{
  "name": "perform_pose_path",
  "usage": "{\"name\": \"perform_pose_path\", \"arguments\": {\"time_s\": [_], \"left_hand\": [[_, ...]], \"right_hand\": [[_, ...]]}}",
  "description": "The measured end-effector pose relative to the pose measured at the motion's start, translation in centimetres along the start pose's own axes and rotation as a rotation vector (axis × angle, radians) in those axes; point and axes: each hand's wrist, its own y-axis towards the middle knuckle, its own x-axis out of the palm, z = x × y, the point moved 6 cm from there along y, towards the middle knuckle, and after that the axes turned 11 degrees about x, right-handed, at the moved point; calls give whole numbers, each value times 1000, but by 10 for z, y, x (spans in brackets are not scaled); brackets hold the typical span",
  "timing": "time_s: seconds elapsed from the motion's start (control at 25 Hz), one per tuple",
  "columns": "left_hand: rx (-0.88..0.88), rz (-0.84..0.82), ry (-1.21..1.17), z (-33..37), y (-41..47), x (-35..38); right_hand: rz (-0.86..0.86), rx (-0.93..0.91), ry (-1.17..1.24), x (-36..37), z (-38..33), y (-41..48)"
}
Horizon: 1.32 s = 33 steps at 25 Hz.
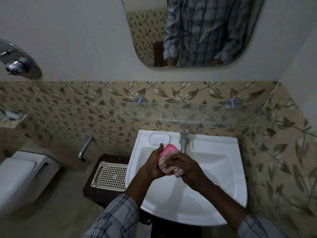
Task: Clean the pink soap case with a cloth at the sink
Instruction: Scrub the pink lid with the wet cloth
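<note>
Holding the pink soap case (169, 150) over the sink (223, 177) basin near its back edge, we clasp it in our left hand (154, 166); our right hand (187, 169) presses a checked cloth (167, 164) against it. No writing is readable.

The person wears a grey-blue plaid button-up cotton shirt (118, 215), crossed by dark and pale check lines. Both cuffs are pushed back, leaving the forearms and both hands bare. The left sleeve's cuff (127, 203) shows broad dark stripes on paler cloth; the right sleeve's cuff (257, 225) shows the same check. In the mirror's reflection, small dark buttons (197, 33) run down the shirt front.
</note>
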Motion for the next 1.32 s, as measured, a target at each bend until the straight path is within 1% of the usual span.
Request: {"name": "perform_pose_path", "arguments": {"time_s": [0.08,0.2,0.24,0.36,0.4,0.44,0.52,0.56,0.6,0.64,0.72,0.76,0.84,0.88,0.92,1.0,1.04,1.08,1.16,1.2,1.24,1.32], "left_hand": [[-3,-16,15,1,3,-3],[-26,-64,3,1,5,-6],[-27,-67,-1,1,5,-7],[11,-71,6,7,10,-11],[20,-68,-13,10,12,-12],[21,-61,-41,13,14,-14],[-5,-81,-60,15,15,-18],[-26,-104,-47,14,14,-19],[-39,-123,-35,13,13,-20],[-41,-132,-24,12,13,-22],[-25,-128,-11,14,13,-22],[-9,-124,-20,16,14,-20],[19,-93,-54,23,16,-16],[27,-82,-67,25,16,-14],[35,-81,-63,25,16,-12],[59,-84,-27,26,16,-11],[71,-80,-21,26,16,-11],[74,-73,-26,27,15,-12],[58,-66,-30,29,15,-15],[51,-71,-27,28,15,-18],[51,-75,-19,29,16,-20],[60,-75,-14,29,18,-24]], "right_hand": [[-11,-10,-20,4,3,0],[-116,-137,-117,14,10,3],[-127,-102,-118,11,18,10],[-24,112,-73,0,40,27],[-17,110,-60,5,36,28],[-37,73,-46,14,28,28],[-153,-17,-89,35,11,19],[-177,-74,-150,37,6,17],[-166,-111,-196,33,7,19],[-128,-93,-206,26,12,24],[-35,21,-183,16,17,30],[-24,36,-180,20,11,31],[-64,-32,-190,36,-3,29],[-65,-20,-192,39,-4,31],[-36,55,-178,38,1,37],[57,279,-143,29,13,43],[37,320,-132,29,13,43],[-29,292,-125,34,7,43],[-186,160,-149,44,-6,39],[-205,142,-180,41,-4,40],[-173,178,-192,35,5,44],[-55,358,-144,21,26,50]]}}
